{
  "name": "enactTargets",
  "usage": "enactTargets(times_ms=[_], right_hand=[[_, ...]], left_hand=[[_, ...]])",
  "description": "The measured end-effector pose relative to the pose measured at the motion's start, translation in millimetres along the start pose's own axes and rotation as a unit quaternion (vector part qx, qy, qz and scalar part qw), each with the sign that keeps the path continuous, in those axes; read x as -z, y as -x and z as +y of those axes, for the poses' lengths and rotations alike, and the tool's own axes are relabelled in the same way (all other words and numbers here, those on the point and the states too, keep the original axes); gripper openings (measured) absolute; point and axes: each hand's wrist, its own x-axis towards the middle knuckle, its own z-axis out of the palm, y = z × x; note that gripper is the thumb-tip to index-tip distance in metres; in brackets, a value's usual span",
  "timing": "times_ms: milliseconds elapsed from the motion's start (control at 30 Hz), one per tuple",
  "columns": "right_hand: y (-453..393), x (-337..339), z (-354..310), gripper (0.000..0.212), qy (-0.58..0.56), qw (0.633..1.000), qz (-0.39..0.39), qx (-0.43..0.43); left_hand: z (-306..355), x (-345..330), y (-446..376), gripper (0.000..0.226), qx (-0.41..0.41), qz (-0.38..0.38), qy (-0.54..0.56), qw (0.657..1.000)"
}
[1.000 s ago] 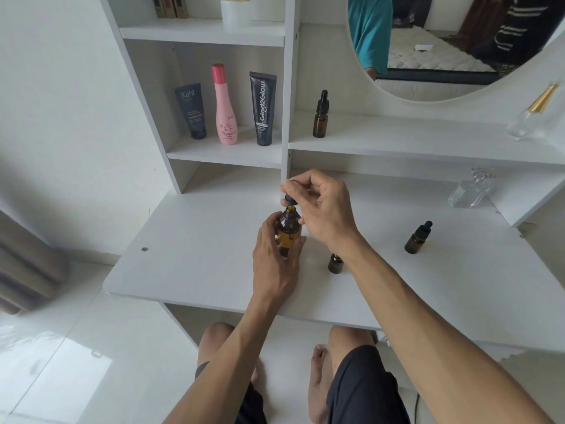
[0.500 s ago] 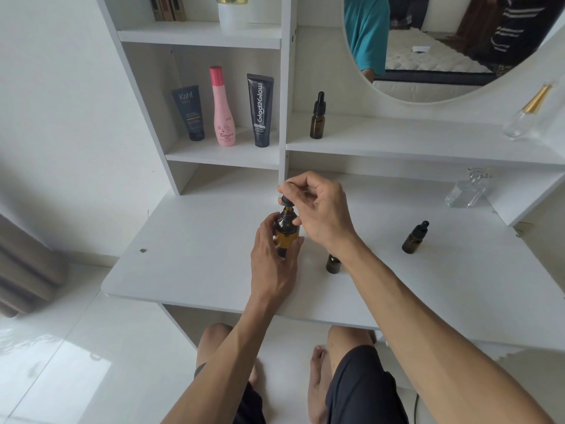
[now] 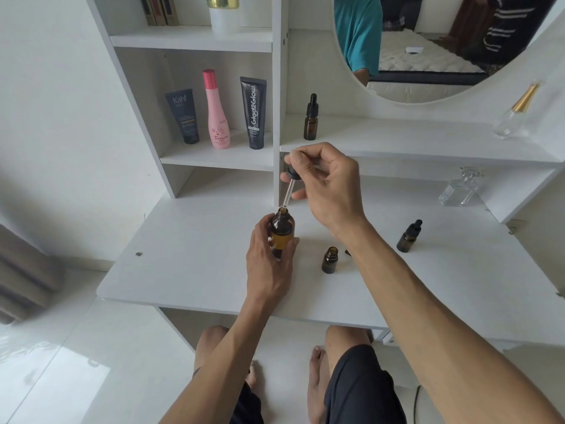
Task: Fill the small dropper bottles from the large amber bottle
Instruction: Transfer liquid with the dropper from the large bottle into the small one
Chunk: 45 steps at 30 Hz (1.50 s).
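Now drawing liquid: the left hand (image 3: 269, 255) grips the big amber bottle (image 3: 282, 232), the right hand (image 3: 324, 182) pinches the dropper (image 3: 289, 191) at its mouth, and next that dropper likely carries across to the open small bottle (image 3: 330, 260).

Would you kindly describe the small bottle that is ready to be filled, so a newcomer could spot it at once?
Start at the white desk and find the large amber bottle held by the left hand. Just right of it, nearer the desk's front edge, stands the open small bottle. Unlike the capped dropper bottle farther right, it has no cap.
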Motion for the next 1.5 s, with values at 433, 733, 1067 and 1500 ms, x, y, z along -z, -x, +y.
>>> enactTargets(times_ms=[433, 733, 1067, 1500], right_hand=[[3, 23, -16, 0.016, -0.022, 0.999, 0.045, 0.011], [17, 53, -7, 0.013, -0.010, 0.997, 0.079, -0.013], [32, 77, 7, 0.010, 0.013, 0.993, 0.106, -0.044], [40, 74, 17, 0.010, 0.024, 0.993, 0.102, -0.060]], left_hand=[[2, 1, 1, 0.050, 0.009, -0.003, -0.001, 1.000], [6, 1, 2, 0.051, 0.016, -0.005, 0.001, 1.000], [6, 0, 2, 0.051, 0.019, -0.002, -0.009, 1.000], [8, 1, 3, 0.049, 0.019, 0.002, -0.008, 1.000]])
